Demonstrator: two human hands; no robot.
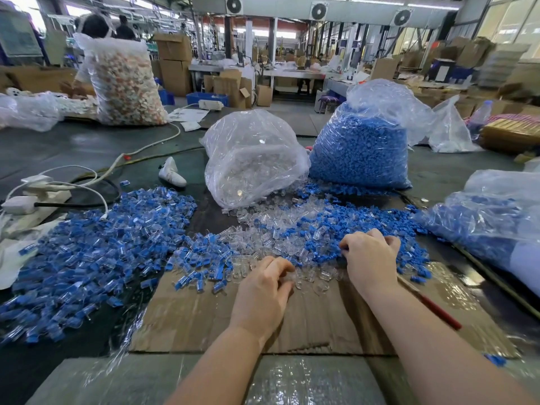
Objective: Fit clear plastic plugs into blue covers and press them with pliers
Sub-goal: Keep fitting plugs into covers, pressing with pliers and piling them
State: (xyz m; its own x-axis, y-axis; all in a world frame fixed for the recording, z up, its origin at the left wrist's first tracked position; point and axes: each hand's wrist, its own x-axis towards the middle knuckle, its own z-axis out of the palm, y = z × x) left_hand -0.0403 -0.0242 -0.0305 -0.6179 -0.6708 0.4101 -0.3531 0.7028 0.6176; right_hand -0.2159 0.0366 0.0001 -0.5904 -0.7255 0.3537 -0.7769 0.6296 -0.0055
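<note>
Picking clear plugs [304, 273] between left hand [263, 290], right hand [368, 258]

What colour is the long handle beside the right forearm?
Red, seen in the head view.

blue covers [359, 159] showing solid blue in their bag, clear plastic plugs [280, 244] reading colourless, assembled pile [87, 249] mixing blue with clear, cardboard sheet [263, 323] looking brown, corrugated, red-handled tool [435, 309] showing red, table [67, 150] reading dark grey-green
</note>
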